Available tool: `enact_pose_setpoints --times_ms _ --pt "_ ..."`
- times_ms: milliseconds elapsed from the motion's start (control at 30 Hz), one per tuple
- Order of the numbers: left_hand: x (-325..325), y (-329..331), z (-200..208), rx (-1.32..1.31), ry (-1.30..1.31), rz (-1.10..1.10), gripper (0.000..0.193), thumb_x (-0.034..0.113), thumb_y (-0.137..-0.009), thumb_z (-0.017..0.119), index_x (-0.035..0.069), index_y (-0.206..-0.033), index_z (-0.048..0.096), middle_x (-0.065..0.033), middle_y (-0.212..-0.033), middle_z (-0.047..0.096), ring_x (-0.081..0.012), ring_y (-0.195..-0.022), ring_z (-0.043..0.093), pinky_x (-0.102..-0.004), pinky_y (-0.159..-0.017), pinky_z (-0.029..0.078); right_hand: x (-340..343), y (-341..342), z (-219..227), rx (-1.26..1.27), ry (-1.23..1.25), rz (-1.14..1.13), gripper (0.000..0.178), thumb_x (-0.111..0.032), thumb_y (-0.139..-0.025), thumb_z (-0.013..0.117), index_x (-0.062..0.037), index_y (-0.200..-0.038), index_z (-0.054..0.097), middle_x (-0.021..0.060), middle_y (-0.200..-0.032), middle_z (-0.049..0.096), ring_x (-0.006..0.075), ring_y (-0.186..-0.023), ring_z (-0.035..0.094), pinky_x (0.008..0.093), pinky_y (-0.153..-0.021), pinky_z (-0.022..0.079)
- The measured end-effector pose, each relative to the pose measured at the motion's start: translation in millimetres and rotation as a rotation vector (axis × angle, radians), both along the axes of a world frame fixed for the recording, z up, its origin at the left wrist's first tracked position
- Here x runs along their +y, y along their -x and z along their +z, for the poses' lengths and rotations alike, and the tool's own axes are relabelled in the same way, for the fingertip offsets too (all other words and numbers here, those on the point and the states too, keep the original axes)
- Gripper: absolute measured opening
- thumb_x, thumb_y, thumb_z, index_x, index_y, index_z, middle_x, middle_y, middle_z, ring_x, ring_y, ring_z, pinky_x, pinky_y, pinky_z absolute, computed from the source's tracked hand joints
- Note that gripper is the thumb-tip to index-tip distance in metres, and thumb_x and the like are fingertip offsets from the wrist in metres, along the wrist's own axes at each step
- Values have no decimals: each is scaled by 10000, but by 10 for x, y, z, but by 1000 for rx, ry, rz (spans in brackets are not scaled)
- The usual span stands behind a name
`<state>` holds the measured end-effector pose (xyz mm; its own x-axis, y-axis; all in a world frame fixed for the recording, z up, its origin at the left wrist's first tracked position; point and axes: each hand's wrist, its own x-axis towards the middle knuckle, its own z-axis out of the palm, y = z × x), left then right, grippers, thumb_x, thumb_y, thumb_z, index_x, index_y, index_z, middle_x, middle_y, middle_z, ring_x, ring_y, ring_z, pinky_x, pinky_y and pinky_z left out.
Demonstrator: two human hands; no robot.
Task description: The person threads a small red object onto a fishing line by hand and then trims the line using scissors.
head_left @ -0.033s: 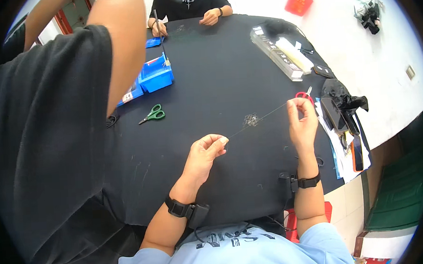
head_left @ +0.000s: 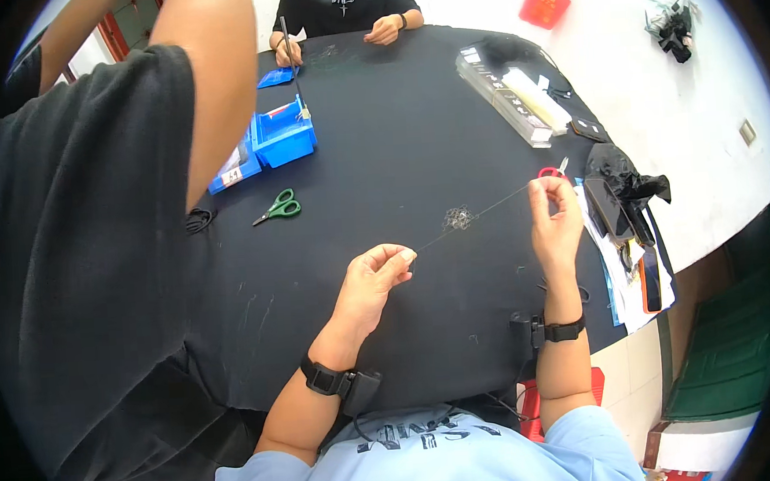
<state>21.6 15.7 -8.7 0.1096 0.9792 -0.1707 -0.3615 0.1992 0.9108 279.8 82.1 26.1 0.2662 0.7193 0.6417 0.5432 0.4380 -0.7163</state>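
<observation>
A thin dark thread (head_left: 499, 203) runs taut on a slant between my two hands over the black tabletop. My left hand (head_left: 377, 281) pinches its nearer end between thumb and forefinger. Higher and to the right, the other end is pinched by my right hand (head_left: 557, 217). Midway, a tangled clump of fine thread (head_left: 459, 218) lies along the line; I cannot tell whether it is tied to the thread or rests on the cloth beneath. Red-handled scissors (head_left: 554, 173) lie just beyond my right fingertips, partly covered by them.
Green-handled scissors (head_left: 284, 205) lie left of my hands, near blue bins (head_left: 286, 142). A person (head_left: 107, 231) crowds the left side; another person (head_left: 349, 18) sits opposite. Clear plastic boxes (head_left: 504, 101), papers (head_left: 622, 292) and phones (head_left: 650, 279) line the right edge.
My right hand has shifted slightly right, drawing the thread along. My left hand stays in place. The arm of the person on the left has moved a little left.
</observation>
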Motion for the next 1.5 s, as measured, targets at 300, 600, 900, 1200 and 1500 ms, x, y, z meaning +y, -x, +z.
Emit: enact_pose_setpoints --times_ms 300,600,900,1200,1500 --pt "2 19 -35 -38 23 -13 140 159 -912 676 34 -969 653 -14 -855 629 -91 -781 594 -289 -809 519 151 -501 -38 154 1 -144 183 -203 -937 653 -22 -919 632 14 -831 622 80 -731 552 246 -686 470" --pt "-1 20 -32 -80 37 -31 126 148 -908 678 34 -957 658 -14 -852 631 -89 -782 594 -285 -804 519 190 -833 -34 210 -70 -324 201 -195 -949 641 5 -947 628 28 -837 630 68 -740 564 211 -653 464" --pt "5 18 -35 -83 -14 29 126 139 -910 671 30 -971 654 -18 -855 633 -104 -793 592 -274 -791 505 234 -891 -109 183 -34 -349 210 -196 -949 637 14 -946 624 37 -838 625 78 -729 556 227 -643 461" --pt "26 87 4 -224 -66 105 122 146 -923 657 36 -976 655 -8 -845 626 -107 -806 587 -278 -816 495 238 -814 -135 69 60 -384 222 -206 -931 646 16 -918 643 30 -788 628 86 -712 555 251 -654 465" --pt "41 194 93 -195 -233 203 171 178 -945 627 24 -1018 647 -88 -986 687 -185 -950 662 -308 -869 539 183 -811 -195 -101 364 -184 210 -204 -869 693 6 -878 681 52 -711 645 120 -668 584 287 -651 469"
